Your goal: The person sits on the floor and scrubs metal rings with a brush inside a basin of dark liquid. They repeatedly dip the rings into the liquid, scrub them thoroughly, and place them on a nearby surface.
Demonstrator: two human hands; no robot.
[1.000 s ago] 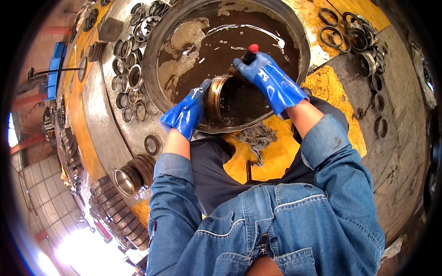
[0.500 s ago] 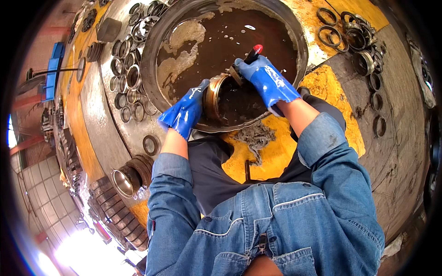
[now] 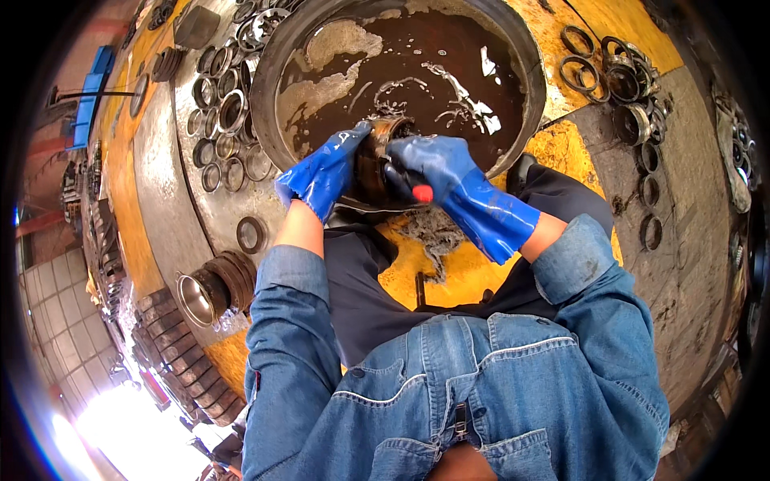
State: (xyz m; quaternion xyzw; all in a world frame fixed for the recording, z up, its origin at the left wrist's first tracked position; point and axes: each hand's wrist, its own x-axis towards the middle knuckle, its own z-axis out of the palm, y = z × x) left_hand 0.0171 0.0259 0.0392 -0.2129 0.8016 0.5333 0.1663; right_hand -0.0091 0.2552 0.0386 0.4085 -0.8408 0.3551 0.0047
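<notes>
My left hand (image 3: pixel 327 167), in a blue rubber glove, grips the left side of a wide, wet metal ring (image 3: pixel 370 172) at the near edge of a round basin (image 3: pixel 266 96). Dark, murky liquid with patches of foam fills the basin. In my right hand (image 3: pixel 441 167), gloved the same, is a brush with a black handle whose red end (image 3: pixel 423 193) points toward me. That hand is bent over the ring's right side. The brush's working end is hidden by the glove and the ring.
Many metal rings (image 3: pixel 233 111) lie on the sheet left of the basin, with a single ring (image 3: pixel 251 234) nearer me. A ring stack (image 3: pixel 228 280) stands at lower left. More rings (image 3: pixel 577 72) are at the right. Below the basin lies a grey rag (image 3: pixel 433 232).
My right hand has swung down and toward me, turning the brush handle's red end from pointing away to pointing at me. The liquid now shows fresh ripples and splashes.
</notes>
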